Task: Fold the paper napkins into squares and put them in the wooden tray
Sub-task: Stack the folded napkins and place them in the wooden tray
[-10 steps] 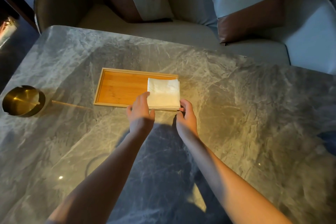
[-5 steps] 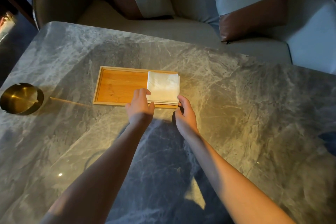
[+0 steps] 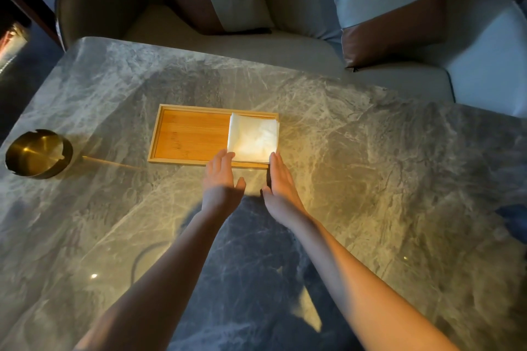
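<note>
Our left hand and right hand, flat and holding nothing, bracket the folded napkins just beyond the fingertips, likely squaring them in the wooden tray

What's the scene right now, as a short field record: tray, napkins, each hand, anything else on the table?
wooden tray: on the table, left part bare
napkins: white folded stack, roughly square, lying in the tray's right end
left hand: open, fingers straight, tips at the stack's near left corner
right hand: open, fingers straight, tips at the stack's near right corner
ashtray: brass, round, left of the tray, apart from it
loose napkins outside the tray: none visible
</note>
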